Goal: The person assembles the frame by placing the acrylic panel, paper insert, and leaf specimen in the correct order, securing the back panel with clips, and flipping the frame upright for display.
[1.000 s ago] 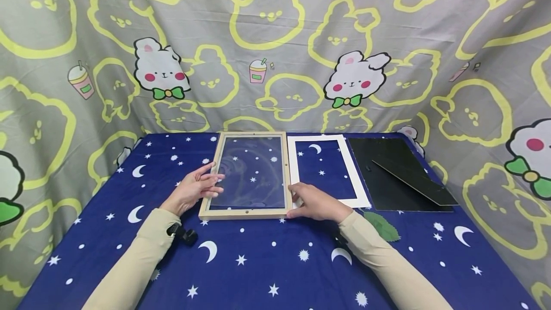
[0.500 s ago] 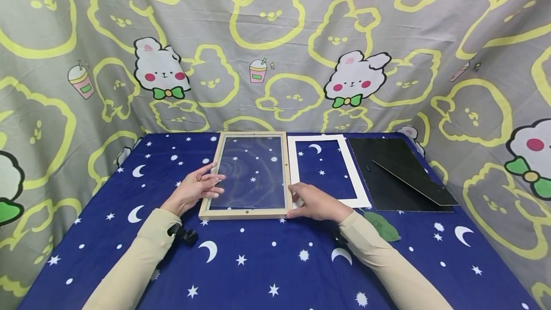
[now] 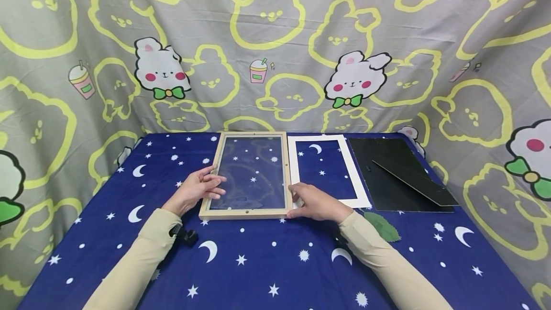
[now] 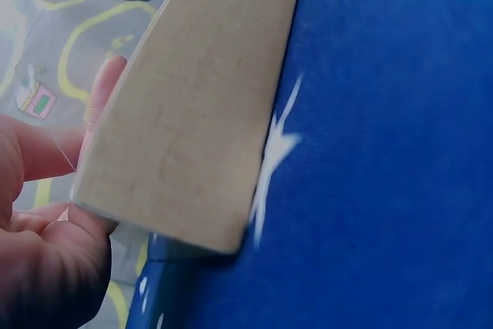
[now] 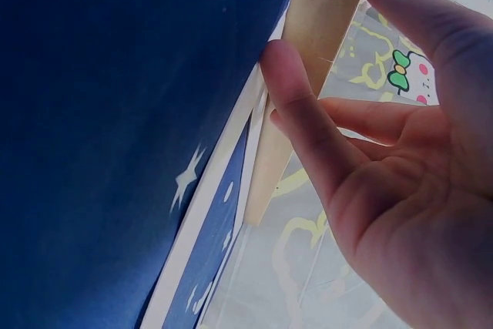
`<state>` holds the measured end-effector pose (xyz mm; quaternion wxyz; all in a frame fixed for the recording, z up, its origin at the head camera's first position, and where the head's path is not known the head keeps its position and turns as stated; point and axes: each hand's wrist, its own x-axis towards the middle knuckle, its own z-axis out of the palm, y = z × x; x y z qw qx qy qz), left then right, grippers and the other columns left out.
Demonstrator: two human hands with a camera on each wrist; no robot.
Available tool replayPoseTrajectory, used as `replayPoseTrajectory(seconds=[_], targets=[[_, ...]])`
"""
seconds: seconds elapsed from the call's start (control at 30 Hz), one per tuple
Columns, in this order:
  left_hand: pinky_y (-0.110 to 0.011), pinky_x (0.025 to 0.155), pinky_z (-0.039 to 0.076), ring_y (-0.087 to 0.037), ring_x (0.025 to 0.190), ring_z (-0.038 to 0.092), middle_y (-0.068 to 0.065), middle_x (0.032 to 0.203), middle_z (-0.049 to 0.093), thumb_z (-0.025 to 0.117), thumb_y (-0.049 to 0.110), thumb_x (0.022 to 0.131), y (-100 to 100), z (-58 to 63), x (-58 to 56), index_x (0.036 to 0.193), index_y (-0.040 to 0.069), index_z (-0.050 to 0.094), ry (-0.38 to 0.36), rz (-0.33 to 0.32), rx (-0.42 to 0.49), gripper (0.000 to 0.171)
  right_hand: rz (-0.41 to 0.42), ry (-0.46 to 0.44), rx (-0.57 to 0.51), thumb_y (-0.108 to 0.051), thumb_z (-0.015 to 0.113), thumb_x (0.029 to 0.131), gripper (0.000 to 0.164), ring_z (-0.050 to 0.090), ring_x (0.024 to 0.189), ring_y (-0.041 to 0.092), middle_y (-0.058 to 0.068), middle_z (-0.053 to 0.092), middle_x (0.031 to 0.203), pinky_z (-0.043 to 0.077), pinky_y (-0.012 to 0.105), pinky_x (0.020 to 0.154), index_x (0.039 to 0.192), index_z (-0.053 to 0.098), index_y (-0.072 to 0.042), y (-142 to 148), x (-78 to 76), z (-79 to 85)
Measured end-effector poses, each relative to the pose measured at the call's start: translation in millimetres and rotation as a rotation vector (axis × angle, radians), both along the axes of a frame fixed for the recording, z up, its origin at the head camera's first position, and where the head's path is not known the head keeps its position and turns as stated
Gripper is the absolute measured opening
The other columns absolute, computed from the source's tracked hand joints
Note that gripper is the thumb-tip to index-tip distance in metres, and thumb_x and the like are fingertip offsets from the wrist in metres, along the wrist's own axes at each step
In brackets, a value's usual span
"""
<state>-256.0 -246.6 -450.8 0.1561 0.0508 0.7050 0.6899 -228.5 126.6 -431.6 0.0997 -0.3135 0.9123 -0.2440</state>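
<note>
A light wooden picture frame (image 3: 234, 215) lies on the table with a clear sheet (image 3: 254, 166) within its rails. At the left rail, my left hand (image 3: 189, 193) pinches the sheet's edge, some fingers reaching over it. That edge shows as a thin line in the left wrist view, beside the frame's pale outer side (image 4: 192, 113). My right hand (image 3: 314, 203) grips the frame's front right corner. In the right wrist view, one fingertip of the right hand (image 5: 408, 159) presses the outer side of the rail. How firmly the sheet is pinched is hard to see.
Right of the frame lies a white mat (image 3: 357, 202) with a rectangular opening. A black backing board (image 3: 366, 157) with a raised stand leg (image 3: 417, 183) comes after it. A green leaf (image 3: 383, 226) lies partly behind the right sleeve. A patterned curtain (image 3: 275, 23) rises behind the table.
Reflections on the clear sheet have shifted, and its front edge sits slightly closer to the front rail. Both hands and the frame stay almost in place.
</note>
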Motion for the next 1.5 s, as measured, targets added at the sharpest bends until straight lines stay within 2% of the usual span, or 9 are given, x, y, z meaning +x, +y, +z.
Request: replayPoseTrajectory(seconds=[0.3,0.5,0.57,0.67,0.77,0.83,0.97,1.17,1.5], targets=[[-0.029,0.071,0.062,-0.013,0.079,0.075,-0.035,0.134,0.058,0.053,0.003,0.105,7,1.8,1.3,0.160,-0.007,0.007,0.030,0.029,-0.087,0.073,-0.011,-0.011,0.002,-0.035,0.085,0.085,0.077,0.066,0.105,0.024,0.013,0.068,0.115,0.054,0.042,0.094,0.140,0.052,0.008,0,0.7,1.0],[-0.027,0.066,0.061,-0.012,0.071,0.072,-0.030,0.122,0.064,0.055,0.003,0.104,10,4.0,2.5,0.158,-0.008,0.016,0.056,0.073,-0.151,0.067,-0.002,0.003,-0.003,-0.034,0.085,0.085,0.075,0.066,0.103,0.024,0.013,0.069,0.113,0.054,0.041,0.093,0.138,0.054,0.008,1,1.1,1.0],[-0.025,0.060,0.058,-0.010,0.065,0.066,-0.023,0.111,0.066,0.058,0.005,0.103,12,5.6,2.8,0.157,-0.009,0.023,0.094,0.101,-0.229,0.065,0.000,0.007,-0.004,-0.034,0.085,0.085,0.074,0.066,0.103,0.024,0.013,0.069,0.113,0.054,0.041,0.093,0.137,0.054,0.008,1,1.1,1.0],[-0.024,0.056,0.049,-0.011,0.064,0.055,-0.012,0.097,0.059,0.061,0.013,0.102,15,9.5,3.9,0.154,-0.007,0.035,0.170,0.148,-0.430,0.062,0.000,0.009,-0.003,-0.035,0.085,0.085,0.075,0.066,0.102,0.024,0.013,0.069,0.112,0.054,0.041,0.092,0.138,0.054,0.008,1,1.0,1.1],[-0.026,0.063,0.042,-0.016,0.071,0.050,-0.008,0.094,0.055,0.058,0.014,0.099,17,13.0,6.0,0.151,-0.007,0.043,0.243,0.171,-0.623,0.058,0.000,0.007,-0.004,-0.035,0.085,0.085,0.075,0.066,0.102,0.024,0.013,0.068,0.112,0.054,0.041,0.092,0.137,0.054,0.008,1,1.0,1.0],[-0.027,0.070,0.041,-0.018,0.078,0.051,-0.009,0.095,0.057,0.056,0.011,0.097,17,13.9,7.0,0.149,-0.008,0.046,0.274,0.178,-0.685,0.056,0.001,0.007,-0.004,-0.035,0.085,0.085,0.074,0.066,0.102,0.024,0.012,0.068,0.112,0.054,0.041,0.092,0.137,0.054,0.007,1,1.0,0.9],[-0.025,0.073,0.043,-0.017,0.081,0.054,-0.012,0.097,0.062,0.055,0.005,0.093,17,13.3,8.0,0.144,-0.013,0.049,0.319,0.175,-0.704,0.054,-0.001,0.002,-0.004,-0.035,0.085,0.085,0.075,0.066,0.103,0.024,0.013,0.069,0.113,0.054,0.041,0.092,0.138,0.054,0.007,0,1.0,0.8],[-0.023,0.070,0.047,-0.016,0.082,0.058,-0.011,0.098,0.061,0.057,0.002,0.092,15,13.4,8.8,0.141,-0.012,0.051,0.340,0.175,-0.696,0.052,-0.005,-0.001,-0.001,-0.035,0.085,0.085,0.077,0.066,0.104,0.024,0.013,0.069,0.113,0.053,0.042,0.094,0.140,0.052,0.008,0,0.9,0.7],[-0.031,0.076,0.054,-0.030,0.092,0.067,-0.018,0.102,0.067,0.062,0.003,0.095,17,16.8,12.0,0.136,-0.012,0.057,0.367,0.203,-0.723,0.044,-0.005,0.000,0.001,-0.036,0.085,0.085,0.080,0.066,0.106,0.025,0.014,0.069,0.114,0.053,0.042,0.096,0.141,0.051,0.009,0,1.3,1.4]])
